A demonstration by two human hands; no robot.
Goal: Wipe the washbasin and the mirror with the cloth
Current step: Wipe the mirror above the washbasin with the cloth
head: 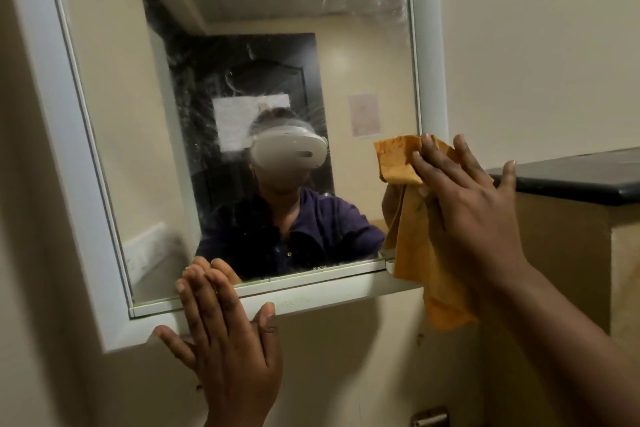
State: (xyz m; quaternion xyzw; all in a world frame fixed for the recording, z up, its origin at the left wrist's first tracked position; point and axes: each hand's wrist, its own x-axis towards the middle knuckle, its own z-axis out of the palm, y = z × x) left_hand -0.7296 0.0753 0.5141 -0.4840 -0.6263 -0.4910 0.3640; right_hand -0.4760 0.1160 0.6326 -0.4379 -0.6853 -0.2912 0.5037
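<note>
The mirror [145,87] hangs on the wall in a white frame [45,114] and shows smears and streaks near its middle and top right. My right hand [464,204] presses an orange cloth [408,229] flat against the mirror's lower right corner, and the cloth hangs down past the frame. My left hand [228,340] rests with fingers spread on the bottom edge of the frame, fingertips touching the glass. The washbasin is out of view.
A dark stone ledge [571,180] juts out at the right on a beige wall block. A metal fitting [429,418] shows at the bottom edge. The mirror reflects a person wearing a headset and a dark door behind.
</note>
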